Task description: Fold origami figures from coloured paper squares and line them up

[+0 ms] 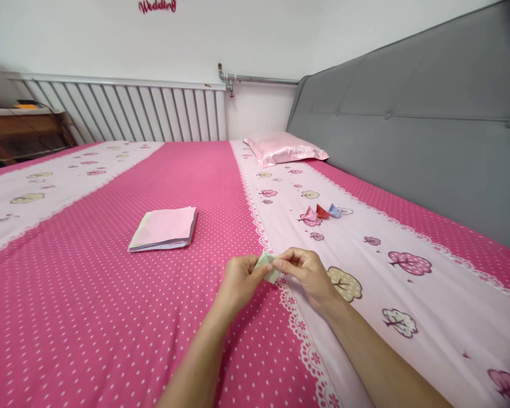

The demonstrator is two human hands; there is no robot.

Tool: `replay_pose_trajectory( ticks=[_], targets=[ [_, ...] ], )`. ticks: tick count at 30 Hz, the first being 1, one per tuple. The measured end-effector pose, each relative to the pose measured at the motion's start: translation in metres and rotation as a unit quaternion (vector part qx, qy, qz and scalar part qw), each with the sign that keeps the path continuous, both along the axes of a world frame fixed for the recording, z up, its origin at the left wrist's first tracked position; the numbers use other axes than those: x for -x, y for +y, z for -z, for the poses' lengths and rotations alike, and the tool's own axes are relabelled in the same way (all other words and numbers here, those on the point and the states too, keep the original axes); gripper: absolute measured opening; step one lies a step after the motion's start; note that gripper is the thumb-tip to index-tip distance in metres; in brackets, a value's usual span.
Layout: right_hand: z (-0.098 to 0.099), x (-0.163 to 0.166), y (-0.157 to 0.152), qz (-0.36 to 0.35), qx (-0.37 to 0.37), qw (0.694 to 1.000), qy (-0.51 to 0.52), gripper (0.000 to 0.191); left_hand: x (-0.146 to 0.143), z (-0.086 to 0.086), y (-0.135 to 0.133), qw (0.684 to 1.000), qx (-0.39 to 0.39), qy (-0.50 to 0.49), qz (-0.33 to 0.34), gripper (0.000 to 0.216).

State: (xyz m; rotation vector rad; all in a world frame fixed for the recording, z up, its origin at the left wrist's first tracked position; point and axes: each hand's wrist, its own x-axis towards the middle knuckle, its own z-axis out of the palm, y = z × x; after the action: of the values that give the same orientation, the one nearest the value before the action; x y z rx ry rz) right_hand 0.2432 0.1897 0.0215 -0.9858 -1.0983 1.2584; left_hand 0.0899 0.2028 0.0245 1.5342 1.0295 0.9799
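Note:
Both hands pinch a small folded piece of pale green paper (268, 266) just above the pink dotted bedsheet. My left hand (239, 280) grips its left side with closed fingers. My right hand (308, 273) holds its right side between thumb and fingers. A stack of pastel paper sheets (165, 228), pink on top, lies on the bed to the far left of the hands. Three small folded paper shapes lie further back on the right: a pink one (310, 215), a red one (322, 211) and a blue one (334, 211).
A pink satin pillow (284, 148) lies at the head of the bed by the grey padded headboard (412, 136). A white slatted radiator (123, 110) runs along the far wall. A wooden shelf (21, 127) stands at the far left.

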Motion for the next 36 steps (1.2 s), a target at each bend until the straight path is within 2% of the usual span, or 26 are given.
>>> replay_pose_trajectory(
  ticks=[5,11,16,20,24,29,33,36],
  targets=[
    [-0.003,0.001,-0.001,-0.006,-0.005,1.0,0.002,0.018,0.001,-0.002,-0.001,1.0,0.013,0.014,0.011,0.031],
    [0.001,0.001,-0.003,-0.048,-0.02,0.999,0.002,0.021,0.002,-0.009,-0.006,0.994,-0.007,0.076,0.075,0.037],
    [0.0,0.001,-0.004,-0.076,-0.029,0.997,-0.01,0.013,0.002,-0.01,-0.007,0.991,-0.019,0.101,0.091,0.038],
    [0.0,0.001,-0.002,-0.027,-0.014,0.999,-0.01,0.016,-0.001,-0.008,-0.006,0.995,0.007,0.074,0.063,0.029],
    [-0.001,0.0,-0.001,0.022,0.017,1.0,0.011,0.019,-0.002,-0.009,-0.005,0.993,0.091,-0.067,0.018,0.022],
    [-0.001,0.001,-0.004,-0.041,0.06,0.997,0.003,0.025,-0.001,-0.014,-0.004,0.984,0.098,-0.134,-0.064,0.026],
    [0.002,0.003,-0.005,-0.084,0.054,0.995,0.005,0.024,-0.001,-0.014,-0.004,0.977,0.106,-0.172,-0.073,0.029],
    [0.003,0.005,-0.005,-0.094,0.044,0.995,-0.003,0.021,-0.003,-0.012,-0.004,0.98,0.093,-0.157,-0.079,0.031]
  ],
)
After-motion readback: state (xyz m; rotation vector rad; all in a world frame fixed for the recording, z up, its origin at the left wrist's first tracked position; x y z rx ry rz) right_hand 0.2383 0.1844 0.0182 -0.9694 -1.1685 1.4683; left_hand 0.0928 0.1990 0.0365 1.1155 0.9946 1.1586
